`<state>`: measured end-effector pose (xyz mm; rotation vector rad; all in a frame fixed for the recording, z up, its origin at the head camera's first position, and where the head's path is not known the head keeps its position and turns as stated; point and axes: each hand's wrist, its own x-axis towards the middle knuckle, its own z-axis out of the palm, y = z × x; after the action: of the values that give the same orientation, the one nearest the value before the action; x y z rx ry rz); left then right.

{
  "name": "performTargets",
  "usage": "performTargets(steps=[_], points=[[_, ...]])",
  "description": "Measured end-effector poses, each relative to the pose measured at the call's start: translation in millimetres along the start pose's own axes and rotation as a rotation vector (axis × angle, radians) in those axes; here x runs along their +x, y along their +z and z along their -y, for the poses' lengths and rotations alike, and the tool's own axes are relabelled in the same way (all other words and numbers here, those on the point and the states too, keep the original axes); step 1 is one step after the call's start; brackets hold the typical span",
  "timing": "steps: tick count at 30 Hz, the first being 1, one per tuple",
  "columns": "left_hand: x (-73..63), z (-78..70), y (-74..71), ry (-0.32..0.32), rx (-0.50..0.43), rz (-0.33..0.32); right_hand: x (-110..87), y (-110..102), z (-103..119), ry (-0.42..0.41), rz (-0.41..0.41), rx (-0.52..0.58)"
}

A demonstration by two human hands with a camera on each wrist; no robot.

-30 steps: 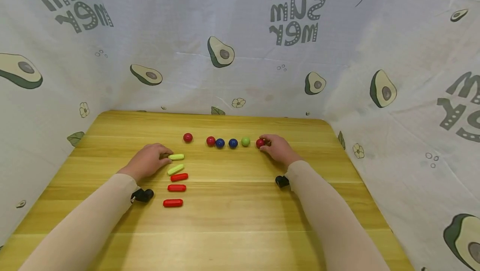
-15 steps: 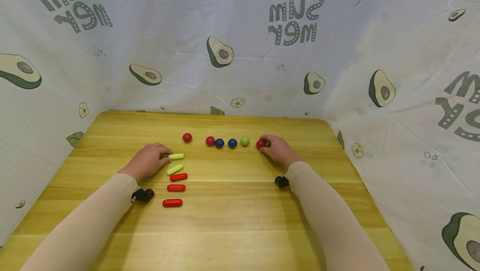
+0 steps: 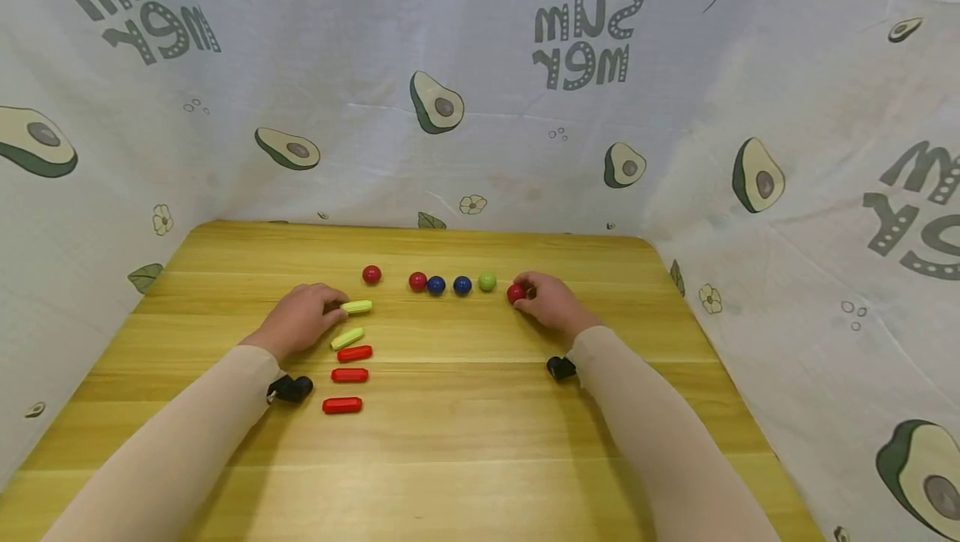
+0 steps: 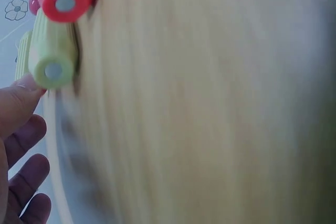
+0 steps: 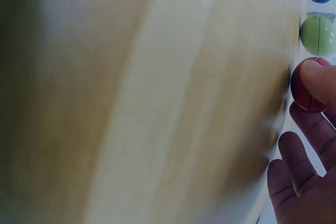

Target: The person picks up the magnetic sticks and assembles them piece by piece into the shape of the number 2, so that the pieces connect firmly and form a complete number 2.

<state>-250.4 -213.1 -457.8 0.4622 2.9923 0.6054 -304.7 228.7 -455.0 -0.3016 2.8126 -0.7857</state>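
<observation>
My right hand [image 3: 551, 302] pinches a red ball [image 3: 514, 293]; my left hand [image 3: 298, 318], a yellow-green stick [image 3: 358, 307]. Risk: a slackened right pinch could send that ball into the green ball [image 3: 487, 282].

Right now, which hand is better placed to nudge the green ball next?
Probably the right hand: it pinches the red ball near the green ball; the left hand, holding a yellow stick, is farther.

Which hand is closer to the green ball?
The right one. The right hand pinches a red ball just right of the green ball. The left hand is much farther off to the left, pinching a yellowish stick.
</observation>
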Motion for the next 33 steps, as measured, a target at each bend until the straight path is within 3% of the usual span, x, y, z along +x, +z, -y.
performTargets(steps=[20, 33], points=[[23.0, -37.7, 13.9, 0.050, -0.041, 0.033, -5.2, 4.3, 5.2, 0.010, 0.018, 0.010], [34.1, -58.6, 18.0, 0.079, -0.019, 0.031, -8.8, 6.8, 8.8, 0.019, 0.026, 0.029]])
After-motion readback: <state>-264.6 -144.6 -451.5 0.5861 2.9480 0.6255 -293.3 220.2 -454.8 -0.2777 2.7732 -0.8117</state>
